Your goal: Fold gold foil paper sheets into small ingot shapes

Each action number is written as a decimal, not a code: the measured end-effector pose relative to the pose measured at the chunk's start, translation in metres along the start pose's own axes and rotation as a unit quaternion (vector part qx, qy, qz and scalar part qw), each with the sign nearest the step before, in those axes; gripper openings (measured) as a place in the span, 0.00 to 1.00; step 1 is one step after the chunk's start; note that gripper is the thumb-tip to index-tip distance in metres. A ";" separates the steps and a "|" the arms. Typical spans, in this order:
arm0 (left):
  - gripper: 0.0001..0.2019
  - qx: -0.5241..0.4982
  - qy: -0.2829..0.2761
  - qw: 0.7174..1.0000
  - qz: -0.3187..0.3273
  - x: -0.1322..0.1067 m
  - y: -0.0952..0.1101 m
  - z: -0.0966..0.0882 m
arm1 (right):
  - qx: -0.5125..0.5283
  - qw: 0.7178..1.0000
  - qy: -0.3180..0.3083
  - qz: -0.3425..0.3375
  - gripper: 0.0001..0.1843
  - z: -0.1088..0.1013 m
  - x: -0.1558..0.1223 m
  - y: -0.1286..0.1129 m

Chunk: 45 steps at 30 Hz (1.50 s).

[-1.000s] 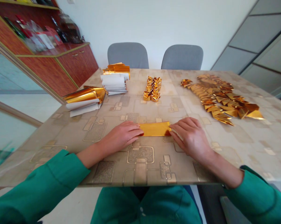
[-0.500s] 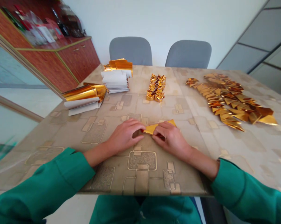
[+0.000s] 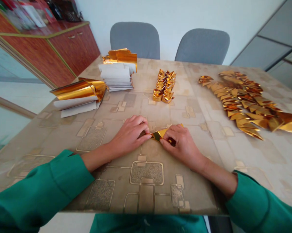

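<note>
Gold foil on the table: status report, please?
Left hand and right hand closed on folded gold foil paper. Foil low over beige patterned table top. Nothing blocking the hands.

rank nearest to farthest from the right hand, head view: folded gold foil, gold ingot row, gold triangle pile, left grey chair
1. Folded gold foil, under the right hand
2. Gold ingot row, straight ahead
3. Gold triangle pile, off right
4. Left grey chair, past the table

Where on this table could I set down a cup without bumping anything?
Bare tabletop lies left of the left hand, below the gold foil sheets; more lies between the right hand and the gold foil triangles. It's crowded around the folded foil between the hands and along the far side by the foil ingots.
</note>
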<state>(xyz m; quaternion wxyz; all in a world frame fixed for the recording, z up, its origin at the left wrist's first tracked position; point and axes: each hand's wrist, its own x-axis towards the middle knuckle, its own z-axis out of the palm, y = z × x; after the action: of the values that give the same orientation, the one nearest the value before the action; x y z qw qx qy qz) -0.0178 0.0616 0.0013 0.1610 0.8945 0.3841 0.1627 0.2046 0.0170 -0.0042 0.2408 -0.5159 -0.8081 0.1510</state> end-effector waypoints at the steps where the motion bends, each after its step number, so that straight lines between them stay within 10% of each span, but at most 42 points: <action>1: 0.07 -0.001 -0.001 1.000 0.001 0.000 -0.001 0.000 | 0.004 1.000 0.002 0.003 0.13 0.000 0.000 0.000; 24: 0.10 0.010 0.003 1.000 -0.012 0.010 -0.002 -0.001 | -0.080 0.995 0.031 0.047 0.12 0.008 0.003 -0.009; 45: 0.06 0.081 0.118 0.990 0.018 -0.004 -0.004 -0.001 | -0.186 0.981 0.026 0.047 0.06 0.015 0.005 -0.010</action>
<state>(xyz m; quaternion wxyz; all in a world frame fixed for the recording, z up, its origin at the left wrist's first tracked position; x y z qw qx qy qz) -0.0232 0.0613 -0.0001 0.0390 0.8859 0.3963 0.2381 0.1871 0.0177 -0.0105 0.1537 -0.5927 -0.7906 -0.0044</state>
